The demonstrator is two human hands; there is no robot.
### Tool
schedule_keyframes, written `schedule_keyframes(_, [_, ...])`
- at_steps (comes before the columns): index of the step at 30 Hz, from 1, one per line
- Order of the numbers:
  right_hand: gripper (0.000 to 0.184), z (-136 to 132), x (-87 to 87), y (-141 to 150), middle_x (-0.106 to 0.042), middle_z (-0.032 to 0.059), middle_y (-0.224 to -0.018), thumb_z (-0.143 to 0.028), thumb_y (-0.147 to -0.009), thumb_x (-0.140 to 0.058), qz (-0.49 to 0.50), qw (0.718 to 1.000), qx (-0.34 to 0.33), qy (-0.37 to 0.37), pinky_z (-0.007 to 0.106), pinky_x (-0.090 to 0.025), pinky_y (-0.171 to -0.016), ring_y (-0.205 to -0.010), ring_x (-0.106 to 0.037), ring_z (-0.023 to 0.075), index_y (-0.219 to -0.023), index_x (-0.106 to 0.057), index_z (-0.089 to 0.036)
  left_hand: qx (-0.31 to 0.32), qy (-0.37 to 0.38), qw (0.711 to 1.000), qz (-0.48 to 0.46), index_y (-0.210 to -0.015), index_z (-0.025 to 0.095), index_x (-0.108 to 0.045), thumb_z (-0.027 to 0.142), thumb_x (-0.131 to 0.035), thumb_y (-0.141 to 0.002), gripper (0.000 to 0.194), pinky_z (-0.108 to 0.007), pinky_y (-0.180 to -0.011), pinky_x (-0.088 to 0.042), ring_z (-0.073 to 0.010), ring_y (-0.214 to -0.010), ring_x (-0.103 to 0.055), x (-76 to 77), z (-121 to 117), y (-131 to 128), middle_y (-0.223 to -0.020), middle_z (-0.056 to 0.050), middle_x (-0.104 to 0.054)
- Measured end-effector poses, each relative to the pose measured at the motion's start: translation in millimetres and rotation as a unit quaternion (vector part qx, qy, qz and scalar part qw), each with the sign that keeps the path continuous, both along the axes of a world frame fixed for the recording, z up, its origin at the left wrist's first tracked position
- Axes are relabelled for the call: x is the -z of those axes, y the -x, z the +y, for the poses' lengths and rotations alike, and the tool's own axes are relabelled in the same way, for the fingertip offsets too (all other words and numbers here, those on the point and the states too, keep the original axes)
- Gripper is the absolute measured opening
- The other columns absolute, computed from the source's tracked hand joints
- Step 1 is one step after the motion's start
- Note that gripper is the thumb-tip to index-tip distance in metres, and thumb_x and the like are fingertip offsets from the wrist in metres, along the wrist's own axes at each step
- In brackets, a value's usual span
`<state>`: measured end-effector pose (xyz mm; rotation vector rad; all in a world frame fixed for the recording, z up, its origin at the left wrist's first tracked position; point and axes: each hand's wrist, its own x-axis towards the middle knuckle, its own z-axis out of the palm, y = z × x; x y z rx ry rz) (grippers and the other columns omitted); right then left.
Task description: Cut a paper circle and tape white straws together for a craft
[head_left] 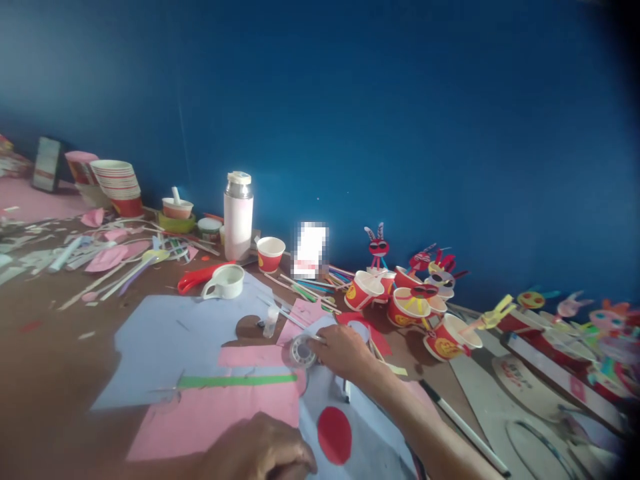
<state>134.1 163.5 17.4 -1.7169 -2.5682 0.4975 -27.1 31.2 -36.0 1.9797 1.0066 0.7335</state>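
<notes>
My right hand [345, 350] pinches the edge of a clear roll of tape [303, 351] above the sheets of paper. Low in the view, my left hand [260, 450] is curled, partly cut off by the bottom edge; whatever its fingers hold is hidden. To its right, a red paper oval [335, 435] lies on a light blue sheet [370, 423]. Beyond the left hand are a pink sheet [215, 423] and a green strip [237, 381]. Thin-bladed scissors [170, 389] seem to lie by the strip's left end, blurred.
A white mug [225, 283], a thermos [239, 223] and a red paper cup [271, 255] stand behind the papers. Several cups with paper figures [410, 307] line the right. A marker [465, 427] lies near the right arm. Paper scraps [107, 259] cover the left.
</notes>
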Motion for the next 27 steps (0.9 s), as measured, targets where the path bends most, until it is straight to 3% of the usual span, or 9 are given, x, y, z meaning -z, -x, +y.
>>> schedule_keyframes(5, [0.033,-12.3,-11.3,-14.8,-0.073,0.0091,-0.089,-0.039,-0.085,-0.044,-0.018,0.999,0.008,-0.049,0.031,-0.041,-0.068,-0.088,-0.066,0.0262,-0.107,-0.062,-0.023,-0.067,0.154,0.983,-0.069,-0.084,0.024,-0.069,0.029,-0.049,-0.084,0.021,-0.020,-0.054,-0.040,-0.0129,-0.058,-0.057,2.3,5.9,-1.0,-0.068,0.000,-0.067])
schedule_keyframes(8, [0.030,-32.1,-18.0,-19.2,-0.073,0.0070,-0.084,-0.032,-0.085,-0.045,-0.020,0.997,0.005,-0.068,0.029,-0.039,-0.066,-0.084,-0.066,0.0252,-0.110,-0.058,-0.023,-0.087,0.265,0.944,-0.178,-0.081,0.018,-0.063,0.040,-0.052,-0.082,0.024,-0.018,-0.042,-0.031,-0.0080,-0.043,-0.046,3.5,13.1,-6.1,-0.059,0.002,-0.060])
schedule_keyframes(11, [0.031,-55.2,-19.0,-15.6,-0.071,0.0068,-0.081,-0.018,-0.080,-0.046,-0.034,0.996,-0.016,-0.086,0.027,-0.035,-0.059,-0.076,-0.066,0.0230,-0.110,-0.056,-0.020,-0.093,0.320,0.900,-0.280,-0.083,0.016,-0.057,0.049,-0.061,-0.076,0.034,-0.018,-0.038,-0.028,-0.0068,-0.041,-0.044,-0.5,21.8,-9.0,-0.061,0.002,-0.056])
schedule_keyframes(16, [0.039,-86.2,-12.2,-7.4,-0.066,0.0049,-0.074,-0.003,-0.070,-0.045,-0.089,0.979,-0.090,-0.158,0.027,-0.025,-0.048,-0.063,-0.063,0.0196,-0.104,-0.054,-0.019,-0.014,0.341,0.872,-0.351,-0.079,0.015,-0.053,0.054,-0.051,-0.083,0.039,-0.021,-0.043,-0.036,-0.0097,-0.043,-0.047,-8.6,25.5,-4.2,-0.057,0.000,-0.054])
schedule_keyframes(22, [0.030,-99.5,-4.5,-1.9,-0.063,0.0035,-0.070,-0.001,-0.075,-0.045,-0.070,0.961,-0.147,-0.222,0.028,-0.024,-0.048,-0.060,-0.060,0.0180,-0.098,-0.051,-0.018,-0.009,0.314,0.904,-0.291,-0.074,0.012,-0.057,0.043,-0.058,-0.082,0.032,-0.021,-0.045,-0.034,-0.0088,-0.048,-0.048,-12.0,19.3,-1.6,-0.061,-0.002,-0.056])
schedule_keyframes(27, [0.030,-98.5,-9.1,-13.2,-0.062,0.0012,-0.072,-0.004,-0.076,-0.048,-0.053,0.949,-0.156,-0.268,0.030,-0.030,-0.058,-0.067,-0.058,0.0182,-0.102,-0.049,-0.020,-0.028,0.303,0.898,-0.317,-0.068,0.013,-0.053,0.039,-0.060,-0.081,0.030,-0.020,-0.045,-0.034,-0.0073,-0.044,-0.047,-12.0,22.0,-3.7,-0.058,0.000,-0.055])
